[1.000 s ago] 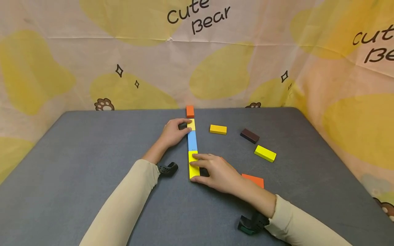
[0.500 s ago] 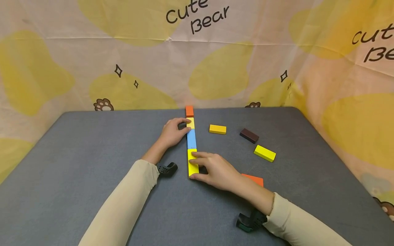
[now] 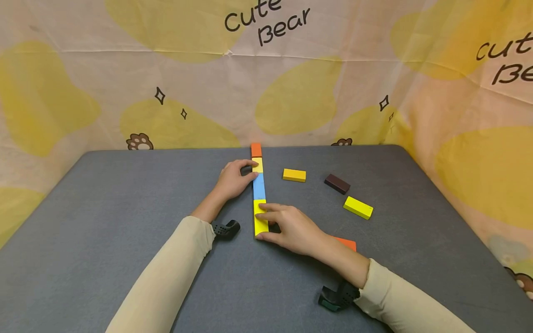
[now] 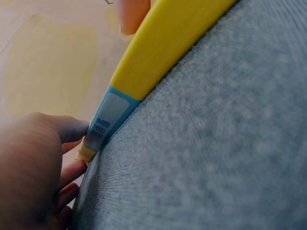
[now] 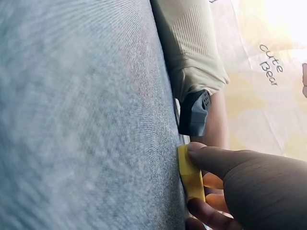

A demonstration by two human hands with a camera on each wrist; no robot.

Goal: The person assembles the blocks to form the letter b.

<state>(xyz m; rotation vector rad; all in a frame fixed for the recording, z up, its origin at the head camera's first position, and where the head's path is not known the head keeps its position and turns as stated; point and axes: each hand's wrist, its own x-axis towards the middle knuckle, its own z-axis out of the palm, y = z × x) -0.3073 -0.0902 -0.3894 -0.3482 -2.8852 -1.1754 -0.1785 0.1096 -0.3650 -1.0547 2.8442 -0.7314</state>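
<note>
Head view: blocks lie in a row on the table (image 3: 125, 231). The left hand (image 3: 233, 179), half curled, pinches the pale block (image 3: 260, 168); the right hand (image 3: 293, 229), more widely spread, grips the near block (image 3: 260, 226). Between is the blue block (image 3: 259, 187). Left wrist: blue meets yellow end to end. Right wrist: thumb and finger span the near block.

I count eight blocks in total: four yellow blocks (image 3: 294, 175), two orange blocks (image 3: 256, 150), one blue block (image 3: 259, 186) and one dark brown block (image 3: 337, 184). There are also two hands (image 3: 234, 179), two sleeves (image 3: 166, 273) and one table (image 3: 125, 208).
</note>
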